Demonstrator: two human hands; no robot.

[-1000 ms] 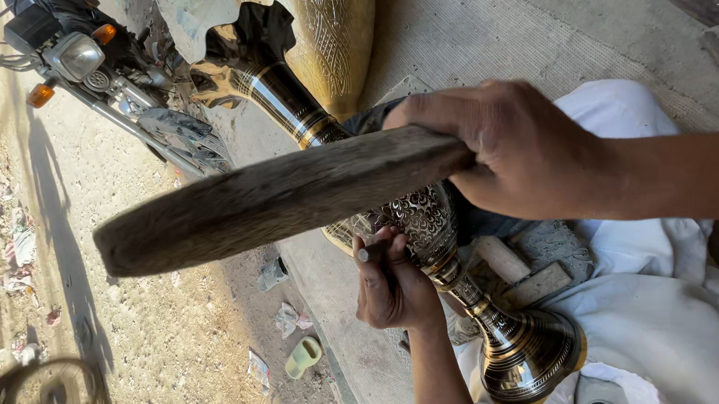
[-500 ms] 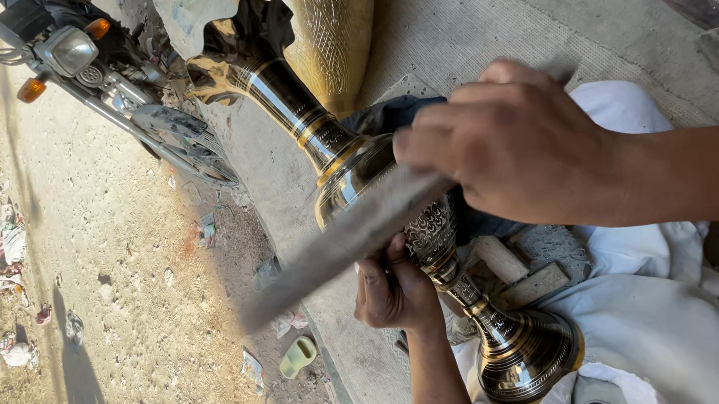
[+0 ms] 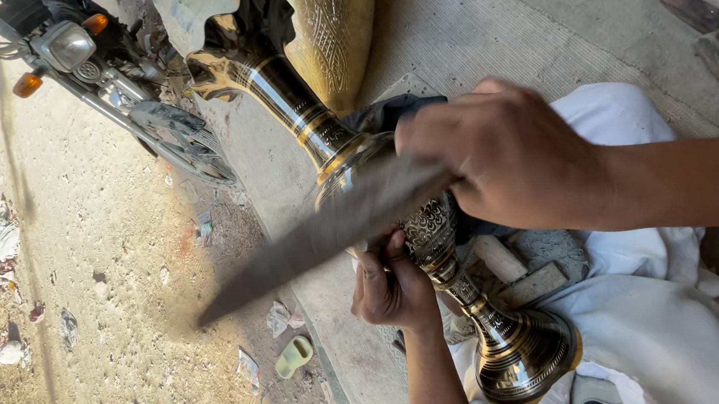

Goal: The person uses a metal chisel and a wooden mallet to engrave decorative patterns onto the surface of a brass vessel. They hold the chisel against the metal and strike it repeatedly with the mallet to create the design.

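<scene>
1. The right hand grips a blurred wooden mallet over the engraved brass vase.
2. The left hand pinches a small tool against the vase, which lies across the lap.
3. Judged mid-strike; the blow needs a steady tool.

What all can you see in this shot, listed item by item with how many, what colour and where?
engraved vase: one, brass and black, lying across the lap at centre
wooden stick: one, grey-brown, blurred, over the vase
large brass vessel: one, golden, top centre
motorcycle: one, dark with orange indicators, top left
white cloth: one, lower right
wooden blocks: two, pale, beside the vase stem
litter: several scraps, on the sandy ground at left
left hand: one, grip on the vase body from below
right hand: one, grip on the stick
</scene>
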